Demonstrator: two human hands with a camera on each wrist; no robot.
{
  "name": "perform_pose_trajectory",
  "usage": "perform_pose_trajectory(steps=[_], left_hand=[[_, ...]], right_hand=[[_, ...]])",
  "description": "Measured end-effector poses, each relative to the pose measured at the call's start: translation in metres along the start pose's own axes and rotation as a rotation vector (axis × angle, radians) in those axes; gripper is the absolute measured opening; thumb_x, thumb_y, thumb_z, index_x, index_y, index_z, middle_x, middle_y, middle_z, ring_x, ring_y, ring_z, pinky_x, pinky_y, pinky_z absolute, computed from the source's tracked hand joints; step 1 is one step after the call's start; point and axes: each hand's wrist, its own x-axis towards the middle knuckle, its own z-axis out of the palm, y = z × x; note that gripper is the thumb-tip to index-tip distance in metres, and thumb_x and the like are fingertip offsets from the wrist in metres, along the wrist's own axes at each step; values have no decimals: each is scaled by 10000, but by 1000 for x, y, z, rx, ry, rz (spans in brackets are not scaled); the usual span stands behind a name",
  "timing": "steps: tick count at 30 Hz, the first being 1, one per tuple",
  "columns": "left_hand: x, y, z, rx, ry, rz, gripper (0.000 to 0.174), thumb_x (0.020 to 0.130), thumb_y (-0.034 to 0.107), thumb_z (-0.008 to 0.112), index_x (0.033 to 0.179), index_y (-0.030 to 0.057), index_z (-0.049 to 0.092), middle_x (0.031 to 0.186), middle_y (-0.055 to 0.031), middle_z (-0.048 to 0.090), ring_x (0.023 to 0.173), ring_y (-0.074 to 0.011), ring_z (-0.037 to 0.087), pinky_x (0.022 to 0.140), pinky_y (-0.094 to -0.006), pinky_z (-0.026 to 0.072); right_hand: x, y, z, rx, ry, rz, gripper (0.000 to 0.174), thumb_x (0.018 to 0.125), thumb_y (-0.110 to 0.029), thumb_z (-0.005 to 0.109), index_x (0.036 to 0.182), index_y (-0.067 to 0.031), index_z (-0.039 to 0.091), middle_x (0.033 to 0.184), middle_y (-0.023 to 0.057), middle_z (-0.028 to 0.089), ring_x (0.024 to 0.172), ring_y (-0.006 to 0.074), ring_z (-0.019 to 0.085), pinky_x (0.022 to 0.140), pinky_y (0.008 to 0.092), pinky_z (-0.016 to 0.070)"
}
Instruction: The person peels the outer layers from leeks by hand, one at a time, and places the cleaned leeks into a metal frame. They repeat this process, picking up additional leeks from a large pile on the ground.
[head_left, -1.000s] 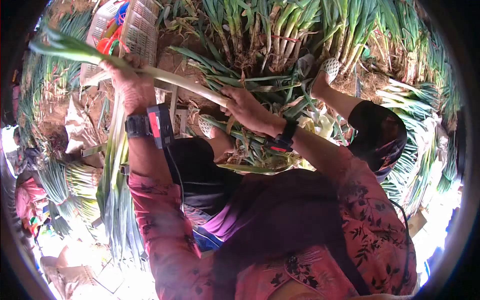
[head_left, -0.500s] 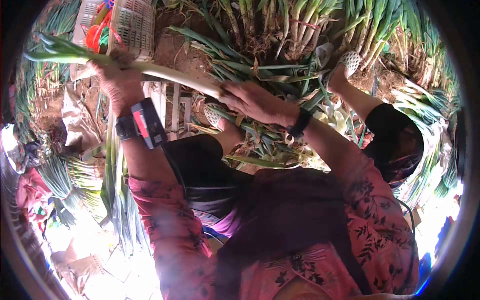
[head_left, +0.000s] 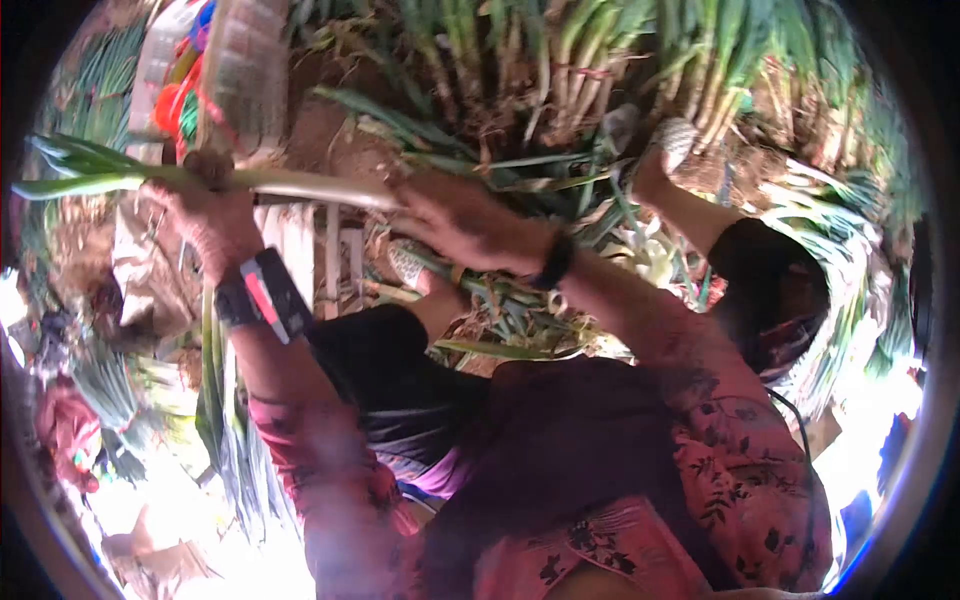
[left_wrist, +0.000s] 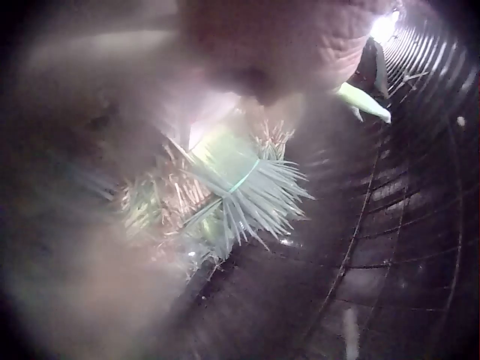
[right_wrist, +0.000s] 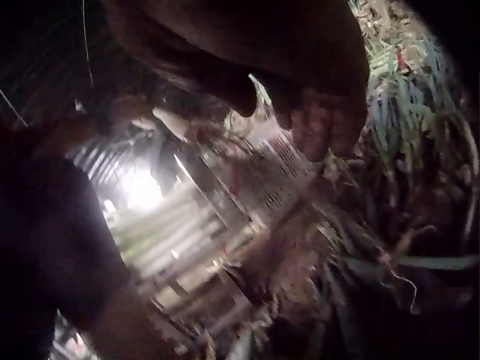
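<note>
In the head view a leek [head_left: 315, 187] lies nearly level across the front of the body, its green leaves pointing left. The left hand [head_left: 212, 218] grips it where the leaves meet the pale stalk. At the stalk's other end, the right hand [head_left: 470, 225] holds the leek, its fingers blurred. The left wrist view has the left hand [left_wrist: 285, 41] large and blurred along the top. Dark in the right wrist view, the right hand [right_wrist: 262, 45] shows bent fingers; its contact with the stalk is unclear there.
A plastic crate [head_left: 245, 75] with coloured ties stands at the upper left, near a wooden frame [head_left: 340, 250]. Leek bundles [head_left: 590, 70] stand across the top. Loose leaves lie between the person's feet, and more leeks [head_left: 840, 240] lie at the right.
Both hands and the leek have shifted left in the head view, and the leek has turned from a slant to nearly level. The left hand's grip remains.
</note>
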Motion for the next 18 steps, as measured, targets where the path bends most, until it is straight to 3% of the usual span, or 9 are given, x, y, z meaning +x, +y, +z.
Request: perform_pose_trajectory(steps=[1,2,3,4,5,6,8,14,18], left_hand=[[-4,-7,7,116,31,31,492,912,496,490,1135,58,512,604,-12,402,513,-123,355,497,-269,307],[-10,-15,15,225,54,55,562,889,578,489,1078,52,547,594,-3,396,501,-112,345,478,-259,294],[-3,-17,8,196,-69,-61,562,893,556,503,1100,34,545,618,4,406,509,-97,342,473,-242,293],[6,-21,-1,162,-194,-173,564,898,533,517,1123,17,543,641,11,415,518,-81,339,467,-225,292],[-1,-28,5,63,-337,-209,487,926,463,502,1137,26,545,690,15,451,523,-83,343,474,-218,300],[-8,-30,15,-30,-476,-234,412,954,393,488,1151,36,548,738,18,486,528,-85,348,480,-211,309],[-30,-37,45,25,-434,-247,486,942,415,505,1209,9,521,732,24,471,542,-75,340,478,-204,307],[-86,-71,105,-66,-675,-360,521,947,335,528,1318,-13,415,760,17,399,572,-61,312,480,-196,296],[-158,-65,165,49,-760,-315,595,948,448,481,1362,32,384,754,22,401,596,-55,349,512,-187,309]], right_hand=[[-10,14,23,41,1,5,164,888,-132,590,1000,-24,538,739,150,572,659,271,592,560,420,453],[-10,-2,18,283,-161,301,176,905,-136,553,1032,-16,535,658,150,549,576,273,566,522,392,462],[-26,20,46,396,-220,177,241,946,-204,518,1066,5,518,694,112,582,617,208,589,571,335,504],[-37,4,41,854,-292,365,372,968,-385,487,1084,-38,550,711,-7,575,624,94,567,514,267,440],[-45,-16,43,925,-206,515,338,939,-332,560,1047,-14,536,735,6,579,670,92,585,613,263,524],[-48,-28,25,1112,-360,593,321,923,-339,588,1022,-38,543,722,-1,566,668,96,587,607,257,537],[-54,-45,3,1271,-435,730,259,928,-298,583,962,-45,543,704,-9,555,671,86,589,578,291,555],[-80,-35,1,1217,-89,404,186,913,-211,605,968,-52,527,729,-11,525,635,71,529,578,241,485],[-103,-67,-40,1086,205,324,155,910,-158,602,966,-39,519,816,-9,502,753,73,494,641,254,452]])
